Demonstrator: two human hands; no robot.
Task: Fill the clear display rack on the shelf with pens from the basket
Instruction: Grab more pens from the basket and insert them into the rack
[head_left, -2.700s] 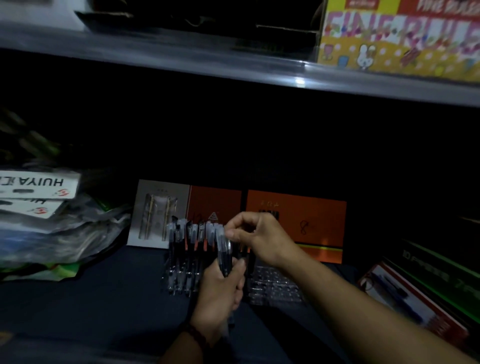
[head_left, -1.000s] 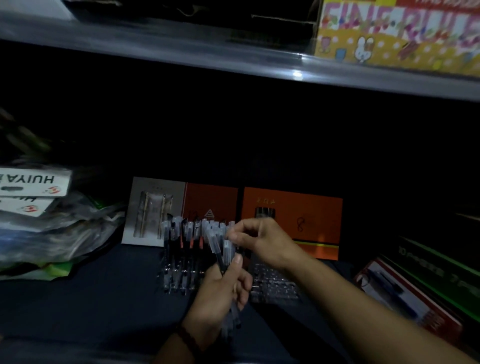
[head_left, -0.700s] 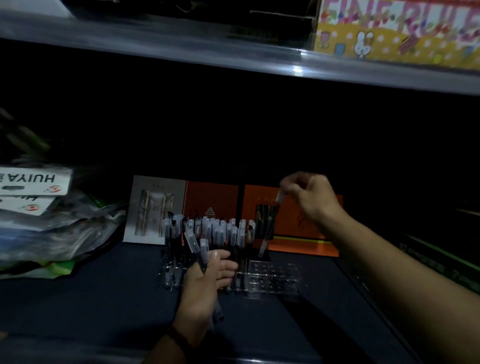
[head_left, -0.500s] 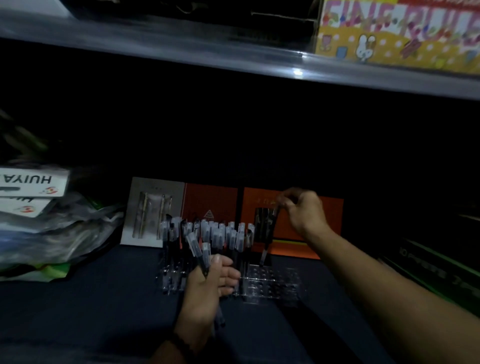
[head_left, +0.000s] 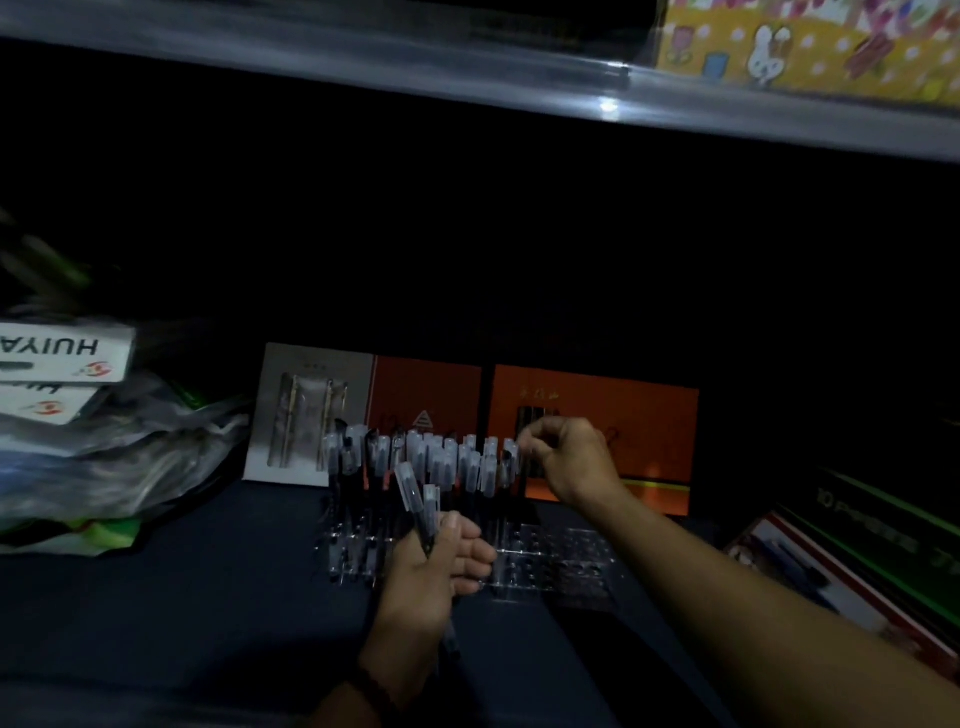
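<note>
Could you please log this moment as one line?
left hand holds pens; right hand pinches pen at rack; rack right end unfilled

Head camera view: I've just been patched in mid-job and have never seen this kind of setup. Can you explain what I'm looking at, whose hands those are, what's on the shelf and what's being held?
There is no machine here. A person works with bare hands, and the single picture comes from a camera worn on their head, looking forward and down into a dim shelf bay. On the dark shelf surface stands the clear rack. Its left part holds a row of capped pens, and its right part shows bare holes. The left hand grips two spare pens in front of the rack. The right hand seems to pinch the top of the end pen at the right of the row. Orange boxes stand behind, and bagged goods lie at the left. The basket is not in view.
</note>
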